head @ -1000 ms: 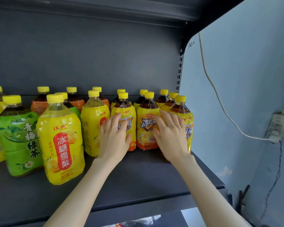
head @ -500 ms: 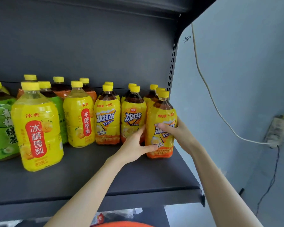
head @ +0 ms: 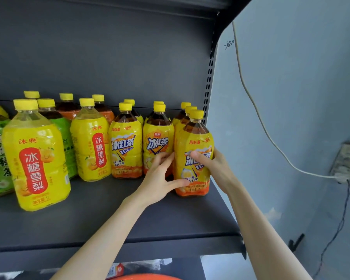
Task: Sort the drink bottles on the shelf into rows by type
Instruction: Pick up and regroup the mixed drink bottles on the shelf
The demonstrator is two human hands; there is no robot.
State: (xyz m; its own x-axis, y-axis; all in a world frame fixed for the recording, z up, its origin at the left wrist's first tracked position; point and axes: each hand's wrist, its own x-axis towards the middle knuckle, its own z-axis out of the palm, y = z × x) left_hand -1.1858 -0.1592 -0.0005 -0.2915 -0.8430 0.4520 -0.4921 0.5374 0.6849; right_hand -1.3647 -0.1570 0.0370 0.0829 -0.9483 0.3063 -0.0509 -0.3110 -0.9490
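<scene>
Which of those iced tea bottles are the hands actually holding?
The rightmost iced tea bottle, standing forward of the neighbouring iced tea bottle at the right end of the shelf; the right hand and left hand grip its sides.

A pale blue-grey wall fills the right side of the room. Some digits are scrawled on it in dark pen near the top. A white cable hangs down the wall from above and sweeps rightward to a grubby power strip fixed to the wall at the far right edge. A thin black wire trails down from under the strip in loose bends toward the floor. Just left of it, low on the wall, sits a small black fitting; I can't tell what it is. There is a patch of chipped paint higher up. At the very bottom are a red-and-white packet and an orange rim.
</scene>
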